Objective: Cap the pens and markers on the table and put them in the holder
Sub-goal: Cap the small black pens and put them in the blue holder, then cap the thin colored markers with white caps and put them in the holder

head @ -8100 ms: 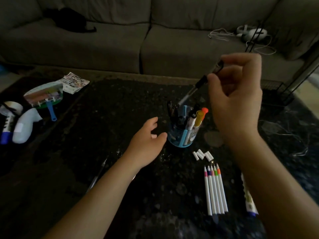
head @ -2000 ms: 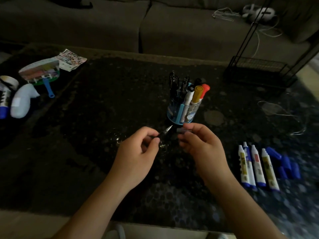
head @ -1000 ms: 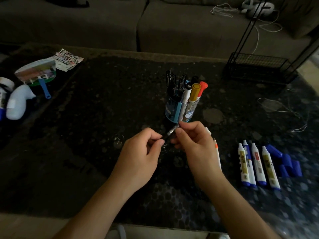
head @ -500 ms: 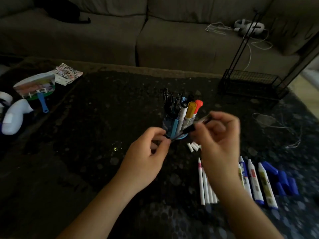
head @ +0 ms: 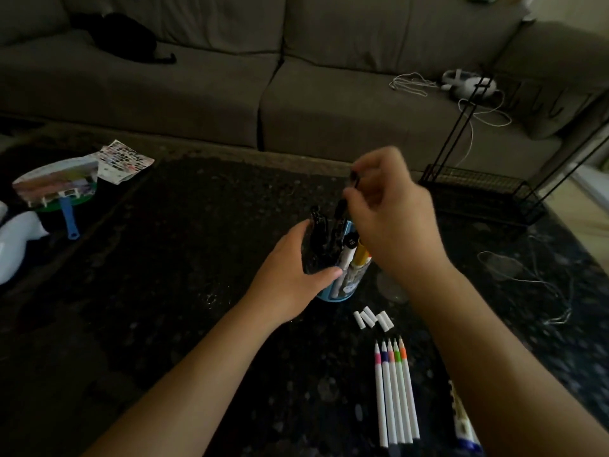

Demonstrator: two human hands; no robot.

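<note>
A blue pen holder (head: 342, 290) stands mid-table, holding black pens, a white marker and a yellow marker. My left hand (head: 293, 275) wraps around its left side. My right hand (head: 392, 222) hovers above it, pinching a black pen (head: 346, 201) that points down into the holder. Several thin white pens with coloured tips (head: 393, 390) lie uncapped in a row near the front. Their small white caps (head: 374, 318) lie loose between them and the holder. A white marker with a blue end (head: 463, 423) shows beside my right forearm, partly hidden.
A grey sofa (head: 296, 94) runs along the far side. A black wire rack (head: 478, 189) stands at the back right. A thin cord (head: 527, 278) lies on the right. A round fan with a blue handle (head: 59, 189) and a white object (head: 16, 245) sit at the left.
My right hand has lifted the black pen from in front of the holder to above it, tip down. My left hand has let go of the pen and taken the holder's side.
</note>
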